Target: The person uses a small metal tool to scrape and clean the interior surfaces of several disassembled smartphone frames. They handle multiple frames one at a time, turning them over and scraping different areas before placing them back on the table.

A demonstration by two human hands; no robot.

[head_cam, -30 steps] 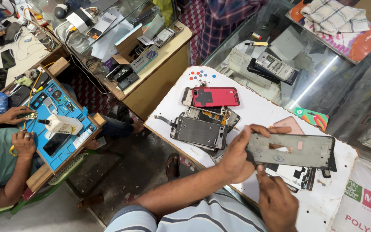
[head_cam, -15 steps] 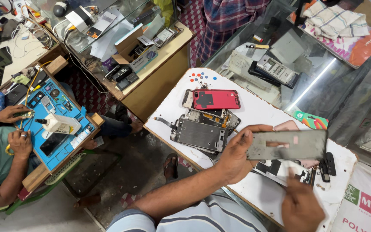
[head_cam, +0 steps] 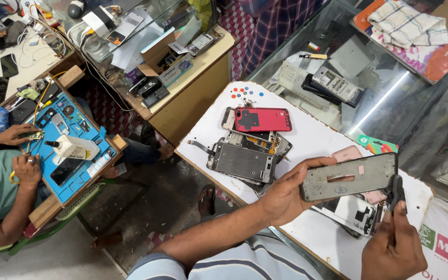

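My left hand point(head_cam: 284, 193) grips the left end of a flat grey phone frame point(head_cam: 349, 177) and holds it level above a white work table point(head_cam: 312, 136). My right hand point(head_cam: 394, 248) holds a small black tool point(head_cam: 396, 191) upright, its tip touching the frame's right edge. Under the frame lie a pink phone back point(head_cam: 347, 153) and a white phone part point(head_cam: 350, 211).
A red phone back point(head_cam: 263, 119) and a grey dismantled phone point(head_cam: 243, 162) lie on the table. Behind it stands a glass counter point(head_cam: 348, 67) with phones inside. At left another person's hands point(head_cam: 19, 150) work at a blue repair mat point(head_cam: 73, 150).
My right hand has risen from below the frame to its right edge with the black tool. The frame has tilted slightly and stays in my left hand.
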